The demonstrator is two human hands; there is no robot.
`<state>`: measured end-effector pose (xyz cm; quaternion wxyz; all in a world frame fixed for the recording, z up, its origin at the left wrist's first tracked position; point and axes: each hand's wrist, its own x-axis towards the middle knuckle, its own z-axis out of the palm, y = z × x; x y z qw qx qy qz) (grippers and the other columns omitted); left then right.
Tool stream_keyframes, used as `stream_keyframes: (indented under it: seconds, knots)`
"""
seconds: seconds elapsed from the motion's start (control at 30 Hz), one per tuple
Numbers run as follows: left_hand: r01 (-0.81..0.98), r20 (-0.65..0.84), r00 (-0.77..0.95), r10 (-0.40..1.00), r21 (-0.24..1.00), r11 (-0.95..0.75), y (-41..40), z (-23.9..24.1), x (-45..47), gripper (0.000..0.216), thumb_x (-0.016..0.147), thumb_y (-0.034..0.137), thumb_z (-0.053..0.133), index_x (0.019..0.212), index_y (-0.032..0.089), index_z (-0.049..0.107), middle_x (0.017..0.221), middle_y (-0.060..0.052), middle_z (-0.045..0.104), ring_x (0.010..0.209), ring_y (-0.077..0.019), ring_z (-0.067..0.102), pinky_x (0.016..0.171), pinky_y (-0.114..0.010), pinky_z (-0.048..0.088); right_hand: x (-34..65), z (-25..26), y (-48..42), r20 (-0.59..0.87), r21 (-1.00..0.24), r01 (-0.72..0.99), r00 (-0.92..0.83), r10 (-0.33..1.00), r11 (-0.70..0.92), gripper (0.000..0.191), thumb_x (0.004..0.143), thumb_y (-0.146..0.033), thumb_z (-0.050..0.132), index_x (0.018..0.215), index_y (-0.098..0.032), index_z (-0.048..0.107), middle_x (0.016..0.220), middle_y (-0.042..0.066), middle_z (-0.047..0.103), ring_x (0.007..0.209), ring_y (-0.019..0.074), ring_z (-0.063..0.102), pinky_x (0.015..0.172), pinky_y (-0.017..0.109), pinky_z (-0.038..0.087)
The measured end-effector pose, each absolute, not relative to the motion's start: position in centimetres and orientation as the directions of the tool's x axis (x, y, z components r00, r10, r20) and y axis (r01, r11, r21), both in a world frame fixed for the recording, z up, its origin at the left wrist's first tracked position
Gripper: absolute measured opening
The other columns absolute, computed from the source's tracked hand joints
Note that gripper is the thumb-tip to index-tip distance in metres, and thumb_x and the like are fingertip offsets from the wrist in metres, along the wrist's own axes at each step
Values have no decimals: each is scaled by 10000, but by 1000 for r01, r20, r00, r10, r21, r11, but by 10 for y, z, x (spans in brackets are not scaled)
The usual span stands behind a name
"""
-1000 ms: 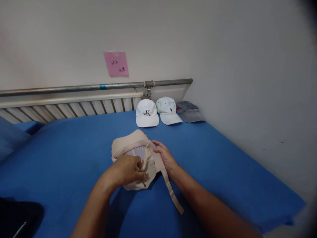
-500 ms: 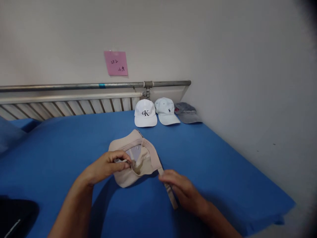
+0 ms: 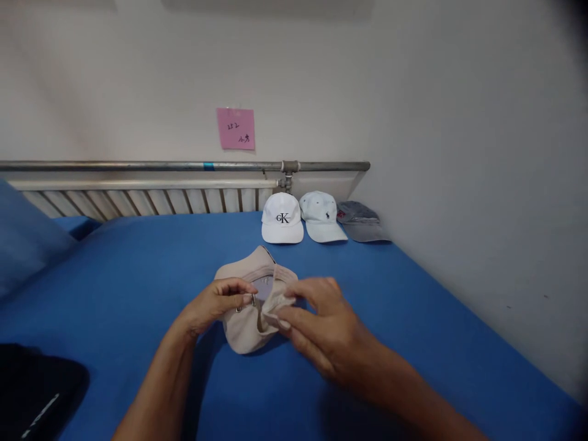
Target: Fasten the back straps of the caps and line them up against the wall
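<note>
A beige baseball cap [image 3: 243, 331] lies on the blue cloth with its inside showing and its brim to the left. At the cap's left rear edge, my left hand [image 3: 215, 300] is closed in a pinch on the small metal buckle [image 3: 253, 299]. My right hand [image 3: 328, 324], slightly blurred, is closed on the other end of the back opening, its fingers bringing the strap side close to the buckle. The fingers hide most of the strap.
Against the wall stand a white cap [image 3: 282, 233], a pale blue cap [image 3: 319, 211] and a grey cap [image 3: 362, 223]. Behind them run a metal pipe [image 3: 160, 166] and a radiator [image 3: 174, 202]. A black item [image 3: 41, 392] lies at lower left.
My right hand has moved left and up, bringing the strap end over to the cap's opening. The left hand keeps its pinch at the buckle. The view has shifted slightly.
</note>
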<state>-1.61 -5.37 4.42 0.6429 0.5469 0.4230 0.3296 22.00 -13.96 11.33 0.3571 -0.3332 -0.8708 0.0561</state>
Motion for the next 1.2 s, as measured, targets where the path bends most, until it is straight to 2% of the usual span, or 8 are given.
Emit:
stream_keyframes:
  seconds: [0.07, 0.13, 0.2, 0.3, 0.4, 0.73, 0.9, 1.2]
  knots:
    - [-5, -177, 434, 883, 980, 199, -54, 40, -21, 239, 627, 290, 821, 824, 174, 749, 699, 2, 655, 603, -91, 509, 590, -209, 362, 210, 113, -122, 577, -539, 388, -478, 663, 748, 187, 887, -162, 489, 943, -176, 667, 1147, 113, 609, 1035, 225, 561, 878, 400, 459]
    - [-57, -162, 442, 882, 976, 208, -55, 36, -26, 246, 622, 287, 826, 823, 166, 749, 671, 6, 647, 578, -78, 501, 565, -194, 350, 200, 102, -104, 421, -831, 173, -425, 801, 528, 202, 913, -202, 456, 934, -185, 656, 911, 58, 651, 810, 152, 611, 738, 308, 501]
    - [-121, -139, 441, 887, 970, 212, -56, 33, -28, 241, 615, 278, 831, 801, 153, 742, 649, 8, 642, 568, -70, 506, 557, -182, 351, 192, 83, -89, 187, -979, 5, -392, 901, 206, 170, 897, -253, 487, 900, -183, 643, 719, 0, 600, 568, 95, 542, 564, 242, 468]
    - [-243, -114, 435, 893, 940, 239, -57, 28, -25, 225, 599, 242, 840, 755, 154, 705, 664, 6, 663, 596, -82, 561, 591, -183, 396, 183, 54, -76, -25, -980, -173, -357, 934, -92, 94, 834, -258, 548, 833, -180, 601, 609, -54, 525, 427, 46, 411, 452, 197, 390]
    - [-281, -119, 447, 886, 922, 266, -55, 22, -19, 206, 640, 206, 818, 756, 160, 654, 702, 0, 685, 639, -101, 608, 630, -199, 433, 178, 36, -75, -113, -950, -228, -385, 916, -214, 132, 800, -292, 590, 749, -179, 544, 572, -71, 508, 390, 30, 362, 423, 186, 370]
    - [-249, -169, 476, 863, 915, 316, -54, 15, -17, 192, 663, 207, 809, 738, 153, 640, 700, 2, 678, 626, -89, 598, 605, -183, 431, 179, 26, -75, -186, -950, -154, -425, 886, -273, 245, 775, -415, 626, 760, -177, 571, 466, -103, 434, 334, 36, 371, 356, 178, 308]
    - [-241, -179, 494, 851, 912, 331, -54, 14, -17, 229, 595, 222, 841, 707, 147, 656, 632, 14, 644, 571, -86, 569, 559, -183, 409, 183, 24, -73, -233, -935, -147, -433, 871, -323, 187, 760, -358, 624, 748, -176, 584, 458, -105, 437, 321, 30, 371, 348, 172, 328]
    - [-80, -209, 606, 767, 944, 321, -57, 18, -23, 256, 631, 162, 813, 806, 177, 627, 780, 10, 662, 672, -93, 565, 598, -189, 404, 184, 24, -73, -275, -926, -123, -426, 862, -357, 148, 778, -320, 617, 786, -177, 578, 522, -96, 489, 325, 17, 367, 339, 162, 336]
